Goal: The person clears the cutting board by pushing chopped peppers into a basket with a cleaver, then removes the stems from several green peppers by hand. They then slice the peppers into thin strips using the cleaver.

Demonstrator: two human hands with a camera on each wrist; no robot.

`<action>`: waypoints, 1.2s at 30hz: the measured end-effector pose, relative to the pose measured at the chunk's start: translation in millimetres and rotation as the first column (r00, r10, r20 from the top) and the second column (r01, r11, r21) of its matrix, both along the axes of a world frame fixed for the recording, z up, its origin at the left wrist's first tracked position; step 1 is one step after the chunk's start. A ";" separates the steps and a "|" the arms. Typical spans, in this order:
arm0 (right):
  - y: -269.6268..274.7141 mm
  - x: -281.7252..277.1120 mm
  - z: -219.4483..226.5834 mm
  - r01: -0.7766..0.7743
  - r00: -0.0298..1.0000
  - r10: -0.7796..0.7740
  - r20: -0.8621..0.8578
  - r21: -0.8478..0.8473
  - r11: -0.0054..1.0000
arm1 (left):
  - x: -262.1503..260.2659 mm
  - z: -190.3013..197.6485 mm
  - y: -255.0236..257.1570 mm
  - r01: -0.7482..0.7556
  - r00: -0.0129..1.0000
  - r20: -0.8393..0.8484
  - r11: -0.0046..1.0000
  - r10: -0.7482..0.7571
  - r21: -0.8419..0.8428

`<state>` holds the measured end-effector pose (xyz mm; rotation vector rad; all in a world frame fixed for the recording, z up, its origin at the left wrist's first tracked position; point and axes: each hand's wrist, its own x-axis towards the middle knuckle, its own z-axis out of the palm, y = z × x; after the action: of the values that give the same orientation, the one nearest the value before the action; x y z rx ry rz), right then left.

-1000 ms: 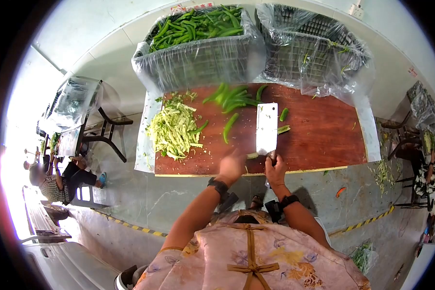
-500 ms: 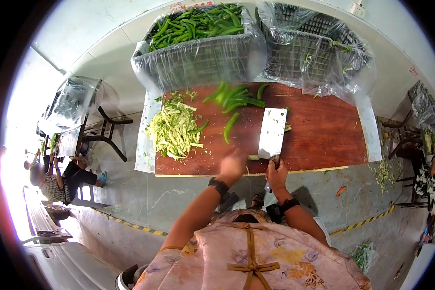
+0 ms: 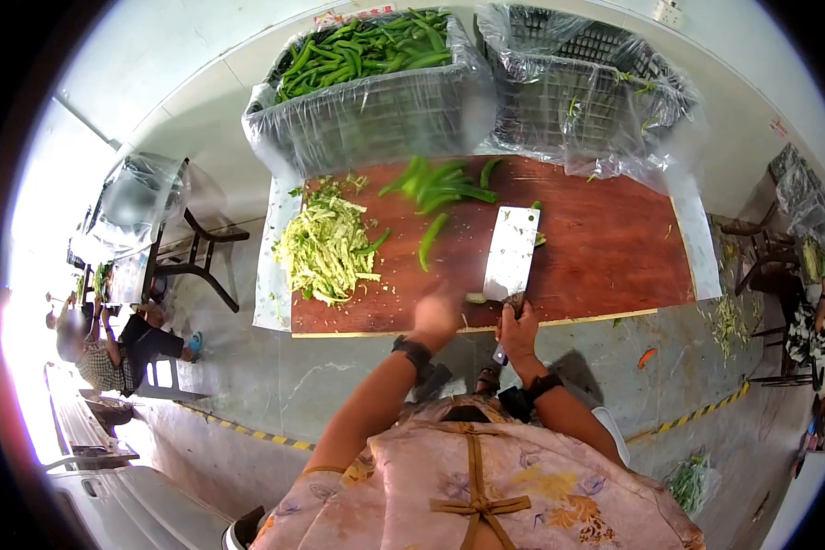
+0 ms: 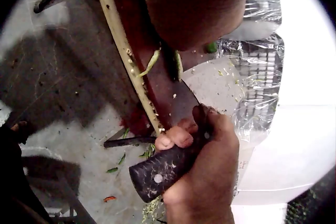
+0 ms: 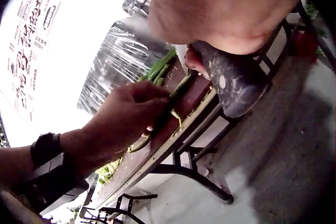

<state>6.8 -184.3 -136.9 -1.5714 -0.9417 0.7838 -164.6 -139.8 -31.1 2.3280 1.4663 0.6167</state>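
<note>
My right hand (image 3: 520, 328) grips the dark handle of a cleaver (image 3: 511, 249) at the board's near edge. Its broad blade lies low over the wooden board (image 3: 614, 247), angled away to the right. Left of it, my blurred left hand (image 3: 436, 314) holds down a green pepper (image 3: 476, 298) with curled fingers. The pepper's end sticks out toward the blade, as the right wrist view also shows beside the left hand (image 5: 131, 113). In the left wrist view, seeds and a thin green scrap (image 4: 151, 64) lie along the board's edge.
Whole green peppers (image 3: 440, 186) lie mid-board. Pale green shreds (image 3: 328, 252) are heaped at left. Behind stand a plastic-lined crate of peppers (image 3: 367, 115) and another lined crate (image 3: 587, 115). People sit at both sides, one at left (image 3: 105, 362).
The cleaver has swung from nearly upright to a rightward slant and come nearer the board's front edge, covering more of the cut pieces beside it. My left hand has stayed in place.
</note>
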 end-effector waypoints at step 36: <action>0.0 29.6 86.9 -0.363 0.865 0.313 0.393 0.058 0.930 | -8.5 -0.7 4.1 0.082 0.996 0.025 0.994 -0.084 0.078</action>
<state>36.4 -184.3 -50.0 -1.4865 -1.5549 0.6495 -173.2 -135.7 -31.7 2.4144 1.3485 0.6913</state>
